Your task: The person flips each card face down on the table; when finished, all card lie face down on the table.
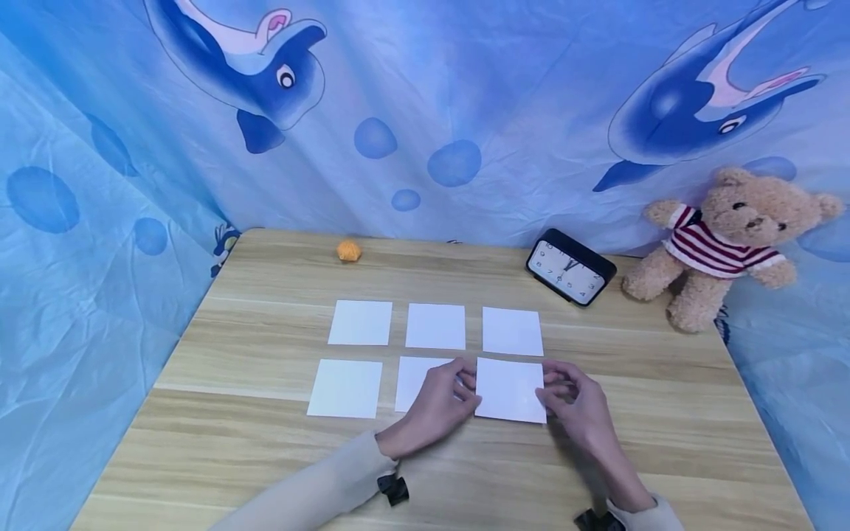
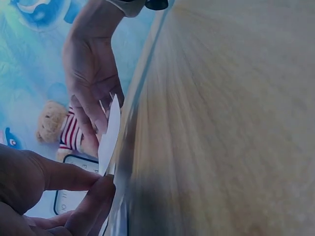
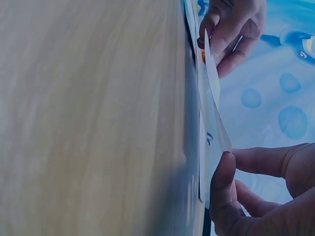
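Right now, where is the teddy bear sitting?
In the head view, the teddy bear sits at the far right corner of the table, leaning on the blue dolphin curtain, just right of the black clock.

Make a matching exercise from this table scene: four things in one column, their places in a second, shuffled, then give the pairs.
Things:
1. small orange crumpled ball
2. black-framed white-faced clock
3. tan teddy bear in a red-striped shirt
4. white square card gripped by both hands

Places:
A. far right, against the blue cloth
B. near row, right end
C. far table edge, left of middle
D. just left of the bear

Pairs: 1-C, 2-D, 3-A, 4-B
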`<state>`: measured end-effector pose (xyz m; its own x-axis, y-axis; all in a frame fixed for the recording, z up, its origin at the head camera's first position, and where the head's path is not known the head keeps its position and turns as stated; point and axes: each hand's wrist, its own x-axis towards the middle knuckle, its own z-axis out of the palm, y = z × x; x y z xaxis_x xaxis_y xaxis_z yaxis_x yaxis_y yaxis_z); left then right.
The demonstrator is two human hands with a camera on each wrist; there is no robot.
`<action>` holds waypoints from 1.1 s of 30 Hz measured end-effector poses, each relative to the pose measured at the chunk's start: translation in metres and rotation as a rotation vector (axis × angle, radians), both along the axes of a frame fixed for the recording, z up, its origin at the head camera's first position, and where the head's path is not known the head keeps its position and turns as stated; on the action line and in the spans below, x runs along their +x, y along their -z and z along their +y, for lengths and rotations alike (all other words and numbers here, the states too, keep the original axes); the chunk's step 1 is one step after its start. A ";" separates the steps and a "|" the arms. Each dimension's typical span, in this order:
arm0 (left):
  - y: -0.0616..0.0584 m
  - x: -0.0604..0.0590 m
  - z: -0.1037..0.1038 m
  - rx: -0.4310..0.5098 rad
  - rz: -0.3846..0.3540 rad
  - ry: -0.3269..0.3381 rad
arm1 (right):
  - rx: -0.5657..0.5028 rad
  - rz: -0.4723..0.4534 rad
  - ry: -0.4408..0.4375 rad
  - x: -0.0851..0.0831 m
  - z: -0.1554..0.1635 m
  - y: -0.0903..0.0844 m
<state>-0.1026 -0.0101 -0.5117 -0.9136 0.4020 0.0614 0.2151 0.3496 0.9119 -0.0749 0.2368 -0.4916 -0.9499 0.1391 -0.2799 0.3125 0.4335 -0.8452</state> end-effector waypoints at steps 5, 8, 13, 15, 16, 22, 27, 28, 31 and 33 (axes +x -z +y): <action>0.002 -0.002 0.003 -0.052 -0.008 0.007 | 0.010 -0.008 -0.010 -0.002 0.004 0.003; 0.003 -0.002 0.004 -0.074 0.008 0.013 | 0.023 -0.014 -0.024 -0.003 0.006 0.004; 0.001 -0.002 0.005 -0.099 0.015 0.047 | 0.045 -0.021 -0.034 -0.004 0.008 0.003; 0.000 -0.003 0.005 -0.105 0.005 0.065 | 0.053 -0.023 -0.037 -0.004 0.008 0.003; -0.001 -0.002 0.005 -0.106 0.001 0.072 | 0.059 -0.024 -0.041 -0.004 0.009 0.003; -0.005 -0.002 0.005 -0.119 -0.008 0.081 | 0.055 -0.016 -0.062 -0.004 0.011 0.004; -0.008 -0.002 0.006 -0.141 -0.007 0.076 | 0.061 -0.019 -0.063 -0.005 0.011 0.004; -0.008 -0.002 0.006 -0.142 -0.008 0.073 | 0.066 -0.019 -0.062 -0.005 0.012 0.004; -0.009 -0.001 0.006 -0.144 -0.021 0.063 | 0.087 -0.027 -0.061 -0.005 0.012 0.003; -0.009 0.000 0.006 -0.136 -0.043 0.055 | 0.096 -0.036 -0.059 -0.005 0.013 0.002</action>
